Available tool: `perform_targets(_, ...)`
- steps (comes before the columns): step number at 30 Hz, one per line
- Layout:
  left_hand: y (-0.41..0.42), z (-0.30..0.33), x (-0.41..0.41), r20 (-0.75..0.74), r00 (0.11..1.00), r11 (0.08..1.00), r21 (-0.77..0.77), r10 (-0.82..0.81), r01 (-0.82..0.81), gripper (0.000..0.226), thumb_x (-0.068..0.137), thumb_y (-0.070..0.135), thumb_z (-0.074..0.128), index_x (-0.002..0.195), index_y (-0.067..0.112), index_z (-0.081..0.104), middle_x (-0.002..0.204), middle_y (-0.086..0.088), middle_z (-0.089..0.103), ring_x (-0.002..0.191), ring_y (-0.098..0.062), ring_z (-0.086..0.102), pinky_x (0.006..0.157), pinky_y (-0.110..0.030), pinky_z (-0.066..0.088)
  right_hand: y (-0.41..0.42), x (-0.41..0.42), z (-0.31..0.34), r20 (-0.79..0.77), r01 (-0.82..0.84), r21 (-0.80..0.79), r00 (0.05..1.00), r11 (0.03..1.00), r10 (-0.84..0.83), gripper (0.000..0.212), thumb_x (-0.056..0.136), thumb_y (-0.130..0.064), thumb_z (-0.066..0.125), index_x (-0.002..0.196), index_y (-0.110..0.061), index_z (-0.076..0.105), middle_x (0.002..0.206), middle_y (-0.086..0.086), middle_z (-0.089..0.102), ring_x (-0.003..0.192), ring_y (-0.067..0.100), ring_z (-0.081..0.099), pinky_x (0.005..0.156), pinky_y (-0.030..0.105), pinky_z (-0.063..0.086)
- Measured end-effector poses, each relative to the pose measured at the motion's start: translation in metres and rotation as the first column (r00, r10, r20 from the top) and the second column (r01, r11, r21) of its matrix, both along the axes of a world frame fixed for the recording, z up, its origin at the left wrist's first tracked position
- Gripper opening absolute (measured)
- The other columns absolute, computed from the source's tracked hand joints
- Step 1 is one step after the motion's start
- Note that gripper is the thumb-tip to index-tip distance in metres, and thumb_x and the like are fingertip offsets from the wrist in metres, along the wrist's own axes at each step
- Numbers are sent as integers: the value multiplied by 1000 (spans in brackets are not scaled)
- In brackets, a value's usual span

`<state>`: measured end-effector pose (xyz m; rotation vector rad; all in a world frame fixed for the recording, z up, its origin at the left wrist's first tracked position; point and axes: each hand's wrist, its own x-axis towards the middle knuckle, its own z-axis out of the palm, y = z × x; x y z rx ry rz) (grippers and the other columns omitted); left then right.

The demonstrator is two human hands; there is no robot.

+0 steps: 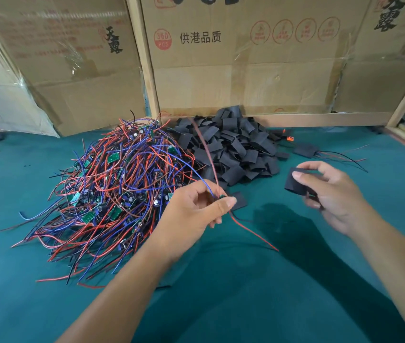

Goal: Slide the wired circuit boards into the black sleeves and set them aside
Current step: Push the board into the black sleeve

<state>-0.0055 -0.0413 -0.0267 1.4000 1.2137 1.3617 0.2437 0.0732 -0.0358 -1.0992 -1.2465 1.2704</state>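
Observation:
My left hand pinches a wired circuit board between thumb and fingers; the board is mostly hidden, and its blurred red and blue wires stream upward while a red wire trails down onto the table. My right hand holds a flat black sleeve between thumb and fingers, a short way right of the board. A big heap of wired circuit boards lies at the left. Behind it to the right is a pile of black sleeves.
All of this sits on a green cloth table. A sleeved board with wires lies at the right rear. A loose black sleeve lies under my left hand. Cardboard boxes wall off the back.

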Motion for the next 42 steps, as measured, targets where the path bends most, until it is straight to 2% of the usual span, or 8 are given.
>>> perform_targets(5, -12, 22, -7, 3, 1000, 992, 119, -31, 30, 23, 85, 26, 74, 83, 4, 67, 69, 5, 64, 62, -12, 54, 62, -20, 47, -11, -12, 0, 9, -149, -10, 989, 989, 149, 13, 96, -12, 61, 104, -9, 71, 75, 4, 54, 49, 9, 30, 37, 15, 22)
perform_targets(11, -12, 47, 0, 230, 969, 996, 15, -93, 93, 17, 85, 23, 69, 76, 11, 61, 82, -13, 66, 74, -27, 63, 74, -31, 53, -21, -20, 2, 27, -183, -32, 983, 983, 184, 11, 97, -9, 59, 99, -6, 69, 79, 10, 47, 48, 9, 33, 39, 16, 25)
perform_targets(17, 2, 67, 1, -90, 988, 991, -69, -124, 118, 38, 86, 30, 66, 89, -8, 64, 76, -2, 63, 69, -20, 55, 67, -21, 50, -44, -31, 10, 46, -476, -39, 877, 878, 478, 21, 84, -4, 51, 90, -14, 69, 72, 3, 45, 52, 10, 39, 40, 22, 31)
perform_targets(21, 9, 72, 3, -236, 926, 940, -243, -296, 239, 33, 92, 31, 63, 101, 0, 73, 81, -1, 66, 65, -11, 57, 68, -21, 50, -56, -43, 8, -93, -590, -85, 807, 803, 584, 26, 92, 0, 49, 92, -4, 75, 64, 0, 48, 53, 15, 36, 42, 22, 31)
perform_targets(27, 13, 69, -2, -469, 817, 926, -323, -336, 196, 26, 96, 34, 53, 93, 23, 77, 74, 9, 58, 71, -12, 60, 81, -36, 55, -60, -47, 8, -393, -695, -64, 677, 716, 622, 35, 92, -26, 60, 112, 2, 67, 82, -6, 64, 59, 10, 38, 47, 16, 32)
perform_targets(32, 11, 64, 0, -544, 742, 904, -376, -392, 202, 28, 88, 40, 49, 91, 28, 74, 76, 5, 51, 70, -9, 61, 85, -40, 56, -58, -50, 6, -463, -606, -130, 737, 785, 492, 33, 91, -25, 57, 107, 2, 67, 65, -2, 56, 52, 10, 38, 40, 16, 29)
perform_targets(39, 3, 56, -5, -531, 720, 879, -410, -447, 243, 22, 89, 31, 52, 84, 14, 64, 77, -1, 71, 75, -14, 65, 84, -50, 46, -64, -53, 5, -294, -545, -87, 814, 834, 501, 26, 87, -26, 61, 92, -3, 70, 61, -2, 52, 51, 11, 42, 42, 18, 31)
perform_targets(42, 3, 50, 8, -462, 782, 894, -363, -417, 262, 25, 100, 30, 56, 91, 7, 61, 73, -3, 73, 69, -13, 68, 70, -23, 48, -65, -53, 5, -280, -549, -60, 811, 834, 514, 21, 90, -23, 58, 87, -7, 71, 64, -1, 56, 52, 11, 43, 43, 19, 33)
